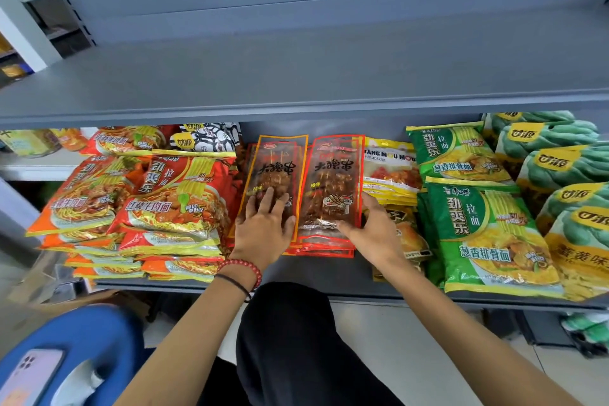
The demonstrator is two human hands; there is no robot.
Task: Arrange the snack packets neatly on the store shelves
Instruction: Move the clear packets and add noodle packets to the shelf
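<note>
Hands first: your left hand [265, 224] lies flat, fingers spread, palm down on the orange-edged skewer packet [273, 171]. Your right hand [370, 229] is half open, thumb and fingers holding the lower right edge of the red-edged skewer packet [333, 181]. Both packets top side-by-side stacks on the lower shelf [329, 277], touching along their long edges. Red noodle packets [171, 204] piled just left; yellow packets [390, 171] just right, then green noodle packets [484, 234]. Bead bracelet [244, 265] on your left wrist. Phone [31, 376] rests on blue stool [95, 333], lower left.
</note>
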